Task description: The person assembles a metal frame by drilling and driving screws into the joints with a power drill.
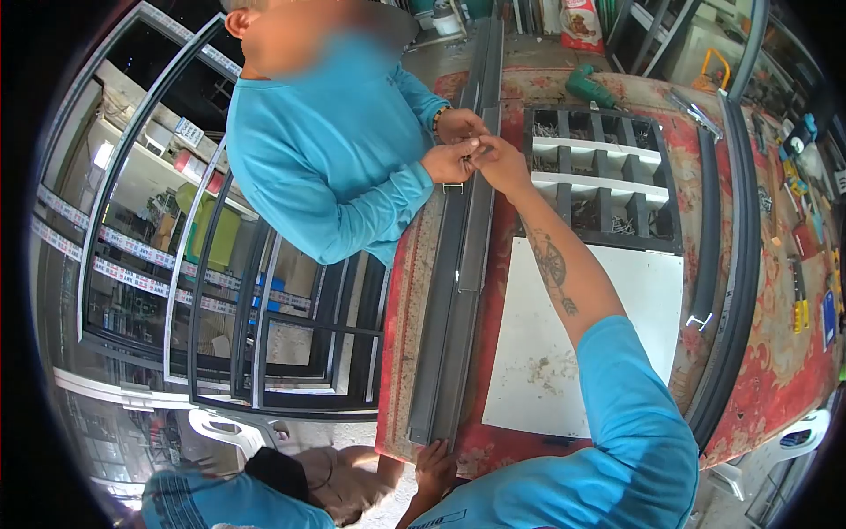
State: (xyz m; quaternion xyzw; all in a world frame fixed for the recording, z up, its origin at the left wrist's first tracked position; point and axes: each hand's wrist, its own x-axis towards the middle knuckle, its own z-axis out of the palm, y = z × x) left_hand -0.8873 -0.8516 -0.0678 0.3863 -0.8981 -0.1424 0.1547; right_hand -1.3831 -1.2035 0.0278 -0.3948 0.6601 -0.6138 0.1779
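My right hand [502, 169] reaches across the table to the hands of a person in a blue shirt. Its fingers are pinched together, and whatever is between them is too small to make out. The person's hands [454, 152] meet my fingertips above a long dark metal profile [445, 339]. At the near end of that profile is my left hand [434, 469], its fingers curled against the end. A small bright metal bracket [453, 188] shows just below the other person's hands.
A divided box [599, 181] holds screws and small parts beside a white board [546, 344]. A green power tool [589, 86] lies behind it. Long dark frames [724, 291] stretch along the right; window frames [225, 309] stand at left. Another person [229, 498] is at bottom left.
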